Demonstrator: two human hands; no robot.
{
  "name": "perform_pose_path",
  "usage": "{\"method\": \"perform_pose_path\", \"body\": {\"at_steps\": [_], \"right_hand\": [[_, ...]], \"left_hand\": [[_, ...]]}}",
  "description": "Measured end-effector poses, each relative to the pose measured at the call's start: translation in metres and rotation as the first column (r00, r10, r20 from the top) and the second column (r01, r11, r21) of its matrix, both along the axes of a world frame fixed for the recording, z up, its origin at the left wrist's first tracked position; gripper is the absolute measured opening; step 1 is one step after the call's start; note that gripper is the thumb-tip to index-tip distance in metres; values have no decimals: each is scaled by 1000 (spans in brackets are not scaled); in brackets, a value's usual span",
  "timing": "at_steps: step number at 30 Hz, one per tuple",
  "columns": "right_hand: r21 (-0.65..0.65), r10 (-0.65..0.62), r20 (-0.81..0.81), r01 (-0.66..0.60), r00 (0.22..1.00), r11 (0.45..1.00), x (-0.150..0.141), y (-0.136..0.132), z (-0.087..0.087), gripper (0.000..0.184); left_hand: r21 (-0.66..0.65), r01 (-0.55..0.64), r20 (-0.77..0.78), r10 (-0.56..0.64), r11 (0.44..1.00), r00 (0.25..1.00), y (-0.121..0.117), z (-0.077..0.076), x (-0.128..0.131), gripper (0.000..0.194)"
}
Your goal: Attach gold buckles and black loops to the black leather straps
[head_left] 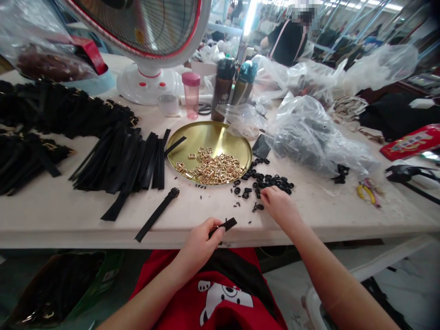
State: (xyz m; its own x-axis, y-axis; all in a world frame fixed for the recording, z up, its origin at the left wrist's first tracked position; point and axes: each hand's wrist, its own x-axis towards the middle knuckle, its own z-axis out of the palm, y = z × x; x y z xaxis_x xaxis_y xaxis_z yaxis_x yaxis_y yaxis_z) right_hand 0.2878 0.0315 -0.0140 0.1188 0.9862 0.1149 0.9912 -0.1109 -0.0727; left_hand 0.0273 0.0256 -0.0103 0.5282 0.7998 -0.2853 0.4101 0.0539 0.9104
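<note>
My left hand (202, 243) is closed round a short black strap (228, 224) just above the table's front edge, and a bit of gold metal shows between its fingers. To the right, my right hand (277, 202) has its fingertips pinched together at the edge of a pile of small black rings (275, 182); whatever they hold, if anything, is hidden. Behind both hands, a round gold tray (178, 142) carries a heap of small gold buckles (220, 169). A finished-looking black strap with a buckle (156, 215) lies alone left of my left hand.
Bundles of black straps (117, 156) cover the table's left side. A white fan (147, 82), a pink cup (191, 96) and two bottles (223, 89) stand behind the tray. Clear plastic bags (309, 133) and yellow-handled cutters (366, 193) lie to the right. A person (288, 41) is in the background.
</note>
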Motion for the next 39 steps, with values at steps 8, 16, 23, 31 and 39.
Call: {"method": "perform_pose_path", "body": {"at_steps": [8,16,23,31,39], "right_hand": [[-78,79,32,-77,996,994,-7,0,0,15],[-30,-5,-416,-8,909,1000,-16,-2,15,17],[-210,-193,-968,-102,159,972,-77,-28,31,30],[-153,-142,-971,-41,194,987,-103,-56,27,36],[-66,-54,-967,-39,249,997,-109,-90,21,38]], "left_hand": [[-44,31,-32,-32,999,999,12,-1,6,26],[-37,-22,32,23,999,999,9,6,3,24],[-73,-115,189,127,991,974,2,20,5,24],[23,-76,74,74,997,994,-20,22,-7,24],[226,45,-8,-45,973,999,-44,31,-16,24]]}}
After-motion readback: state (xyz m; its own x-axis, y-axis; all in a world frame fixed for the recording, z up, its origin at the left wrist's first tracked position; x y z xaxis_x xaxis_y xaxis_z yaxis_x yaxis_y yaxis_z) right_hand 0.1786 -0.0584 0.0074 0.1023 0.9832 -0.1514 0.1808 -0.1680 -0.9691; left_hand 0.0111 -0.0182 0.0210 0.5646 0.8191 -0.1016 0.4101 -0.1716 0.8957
